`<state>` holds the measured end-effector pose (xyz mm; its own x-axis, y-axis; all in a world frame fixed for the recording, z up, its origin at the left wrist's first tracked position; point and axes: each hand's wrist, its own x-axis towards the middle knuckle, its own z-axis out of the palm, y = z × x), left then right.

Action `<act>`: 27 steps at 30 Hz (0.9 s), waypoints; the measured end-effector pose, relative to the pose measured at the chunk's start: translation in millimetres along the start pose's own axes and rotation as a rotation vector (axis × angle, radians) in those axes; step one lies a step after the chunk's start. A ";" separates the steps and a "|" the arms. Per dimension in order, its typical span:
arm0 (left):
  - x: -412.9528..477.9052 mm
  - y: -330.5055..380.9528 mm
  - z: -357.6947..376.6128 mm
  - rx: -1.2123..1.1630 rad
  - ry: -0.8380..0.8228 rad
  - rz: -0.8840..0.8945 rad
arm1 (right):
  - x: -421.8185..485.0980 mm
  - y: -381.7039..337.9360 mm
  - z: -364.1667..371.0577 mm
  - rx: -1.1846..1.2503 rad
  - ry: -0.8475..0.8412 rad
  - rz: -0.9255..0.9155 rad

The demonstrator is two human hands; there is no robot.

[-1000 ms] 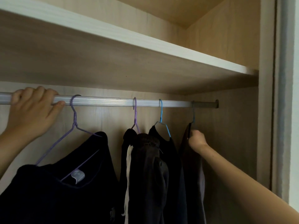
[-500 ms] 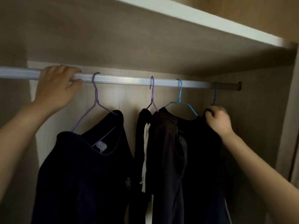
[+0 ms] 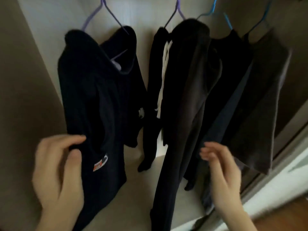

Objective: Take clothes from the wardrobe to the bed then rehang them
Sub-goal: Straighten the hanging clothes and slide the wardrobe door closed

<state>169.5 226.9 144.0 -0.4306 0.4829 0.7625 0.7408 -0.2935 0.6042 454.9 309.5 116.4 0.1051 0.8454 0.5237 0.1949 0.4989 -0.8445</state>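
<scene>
The left hand [image 3: 56, 170] is shown low at the left, its thumb and fingers pinched on a fold of the navy T-shirt [image 3: 93, 100], just above an orange-and-white print on the cloth. The right hand [image 3: 221, 170] is held loosely curled and empty, its blurred fingertips [image 3: 204, 151] just beside the lower edge of the dark garments; contact cannot be judged. The T-shirt is carried on a purple hanger [image 3: 103, 15]. To its right, dark trousers [image 3: 181, 97] with a white drawstring [image 3: 164, 67] are hung on a second purple hanger [image 3: 176, 12], followed by two dark garments on blue hangers [image 3: 227, 22]. All are suspended inside the wardrobe [image 3: 38, 47].
</scene>
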 end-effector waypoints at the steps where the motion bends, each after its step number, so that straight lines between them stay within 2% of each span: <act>1: -20.6 -5.1 2.3 -0.016 -0.068 0.001 | -22.2 16.3 5.3 0.007 -0.030 0.092; 4: -95.0 -34.1 4.9 0.128 -0.333 -0.121 | -86.3 62.3 15.3 -0.005 -0.080 0.361; 8: -169.2 -92.9 9.7 0.263 -0.749 -0.389 | -152.3 104.5 14.9 -0.054 -0.078 0.678; 13: -230.8 -116.5 30.4 0.224 -1.109 -0.567 | -179.8 138.7 -15.9 -0.150 -0.030 0.837; 15: -244.5 -111.0 45.8 0.164 -1.156 -0.648 | -178.1 151.8 -33.6 -0.176 -0.006 0.865; 18: -261.9 -89.9 80.0 0.098 -1.125 -0.741 | -163.9 173.1 -66.9 -0.226 0.022 0.858; 25: -289.8 -20.6 186.2 -0.006 -0.978 -0.768 | -93.7 224.5 -159.5 -0.326 0.140 0.770; 27: -296.4 -5.0 209.7 0.005 -0.957 -0.765 | -72.3 237.0 -179.7 -0.349 0.097 0.708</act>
<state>401.6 258.2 -133.4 -0.2043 0.9417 -0.2672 0.4658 0.3336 0.8196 668.7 332.3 -101.4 0.4000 0.9106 -0.1036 0.3427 -0.2535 -0.9046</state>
